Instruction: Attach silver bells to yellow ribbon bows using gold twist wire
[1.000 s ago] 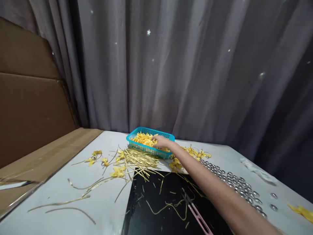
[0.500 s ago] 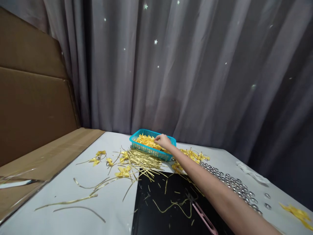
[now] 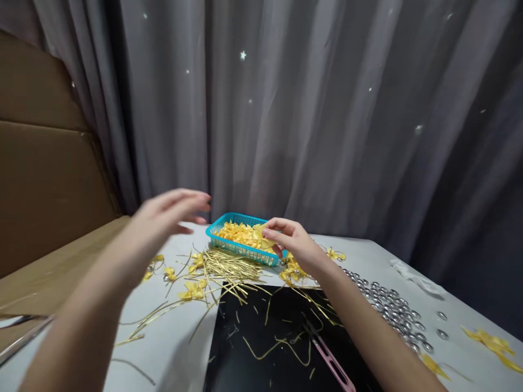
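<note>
Pink scissors (image 3: 330, 362) lie on a black mat (image 3: 245, 373) near silver bells (image 3: 388, 305).

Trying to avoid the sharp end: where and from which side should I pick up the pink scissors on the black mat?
The pink scissors lie flat on the black mat, dark tips pointing away toward the turquoise basket. So probably pinch the pink handle end, fingers coming from the near side.

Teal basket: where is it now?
Head view, centre: the teal basket sits at the far side of the white table near the grey curtain, gold strips heaped before it, the right hand pinching a yellow bow over its right end.
</note>
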A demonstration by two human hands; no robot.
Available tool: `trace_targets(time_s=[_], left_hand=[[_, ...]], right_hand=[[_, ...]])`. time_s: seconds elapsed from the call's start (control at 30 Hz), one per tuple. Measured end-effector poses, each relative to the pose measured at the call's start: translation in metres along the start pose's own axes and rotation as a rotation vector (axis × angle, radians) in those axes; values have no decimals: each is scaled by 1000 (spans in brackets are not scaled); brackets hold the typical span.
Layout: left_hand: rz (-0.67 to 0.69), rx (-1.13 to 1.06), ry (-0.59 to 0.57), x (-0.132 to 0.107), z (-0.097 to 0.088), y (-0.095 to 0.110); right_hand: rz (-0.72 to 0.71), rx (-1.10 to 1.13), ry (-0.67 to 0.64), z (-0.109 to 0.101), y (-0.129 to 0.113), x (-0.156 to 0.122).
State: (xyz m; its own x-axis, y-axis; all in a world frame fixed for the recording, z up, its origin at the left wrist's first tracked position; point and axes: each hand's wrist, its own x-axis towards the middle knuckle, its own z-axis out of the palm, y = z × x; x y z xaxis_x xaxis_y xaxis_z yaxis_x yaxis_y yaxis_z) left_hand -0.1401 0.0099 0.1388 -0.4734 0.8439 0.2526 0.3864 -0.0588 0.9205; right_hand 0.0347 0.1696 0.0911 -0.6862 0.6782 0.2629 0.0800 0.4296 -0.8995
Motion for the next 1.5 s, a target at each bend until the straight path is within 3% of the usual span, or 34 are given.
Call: trace_targets(time_s=[0.17, 0.27, 0.37, 0.47, 0.53, 0.73, 0.87, 1.0, 1.1, 1.2, 1.33, 1.5], left_hand=[[-200, -89, -361, 3, 62, -1], [-223, -170, -420, 4, 83, -6], [-216, -218, -393, 6, 92, -13], [-168, -218, -394, 7, 97, -20], [-138, -178, -403, 7, 99, -23], [-138, -155, -340, 5, 103, -23], [-151, -243, -252, 4, 108, -20], [-172, -299, -264, 1, 113, -18], [-135, -289, -245, 1, 115, -18], [-71, -258, -240, 4, 113, -21], [14, -187, -349, 6, 108, -23], [80, -88, -454, 4, 97, -20]], right_hand=[[30, 82, -132, -16, -18, -24], [65, 86, -162, -27, -17, -27], [93, 71, -243, -37, -15, -26], [118, 2, -305, -43, -16, -26], [135, -41, -281, -45, -18, -26], [49, -81, -285, -42, -21, -29], [33, 25, -127, -38, -20, -28], [-4, 95, 17, -35, -19, -28], [10, -8, -57, -37, -19, -30], [-98, -236, -188, -44, -20, -34], [-294, -399, -256, -53, -20, -36], [-395, -471, -339, -59, -20, -34]])
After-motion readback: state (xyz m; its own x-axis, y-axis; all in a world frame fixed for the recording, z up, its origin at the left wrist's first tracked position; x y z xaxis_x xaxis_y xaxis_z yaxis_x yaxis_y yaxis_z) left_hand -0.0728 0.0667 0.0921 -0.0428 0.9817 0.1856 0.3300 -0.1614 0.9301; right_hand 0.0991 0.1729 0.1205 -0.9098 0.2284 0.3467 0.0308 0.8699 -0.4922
